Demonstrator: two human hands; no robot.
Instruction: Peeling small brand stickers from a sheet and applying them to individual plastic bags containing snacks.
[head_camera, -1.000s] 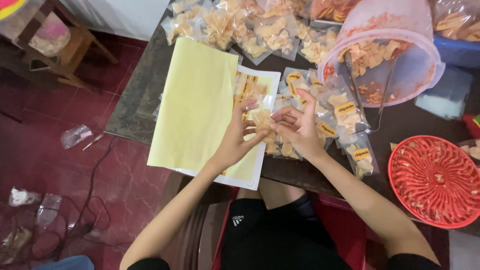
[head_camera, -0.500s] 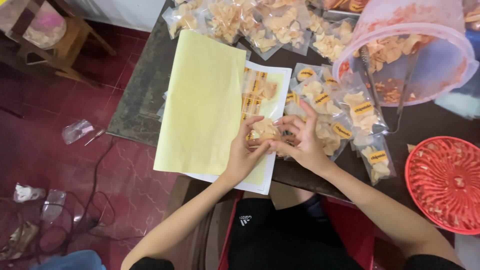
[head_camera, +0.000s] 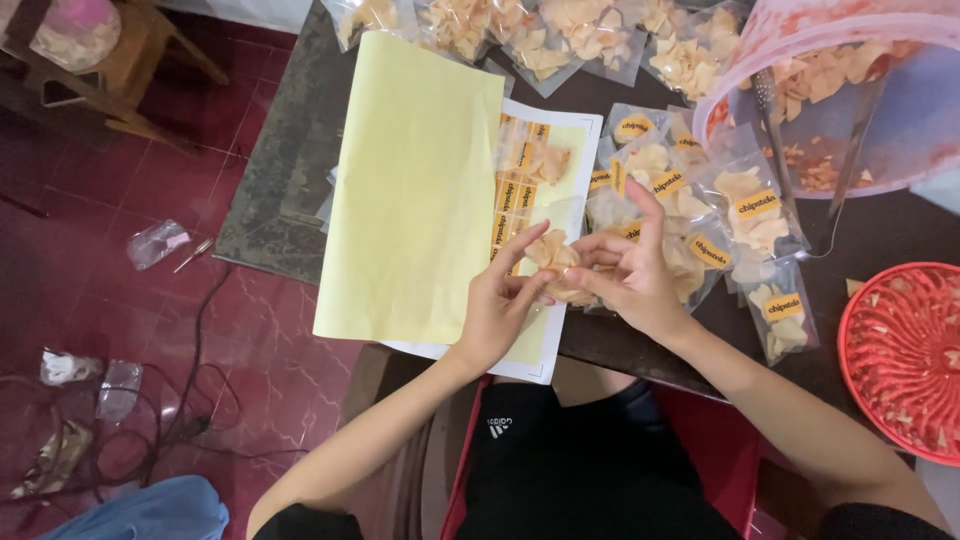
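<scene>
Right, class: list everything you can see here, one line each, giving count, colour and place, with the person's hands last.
Yellow sheet: one, on table's left side.
Sticker sheet: one, white with yellow stickers, under the yellow sheet.
Chip bags: many, clear, right of the sheets and along the far edge.
Tub: one, clear, far right, holding chips.
Tongs: one, metal, in tub.
Red basket: one, right edge.
Table: one, dark.
Left hand, right hand: together on one bag.
</scene>
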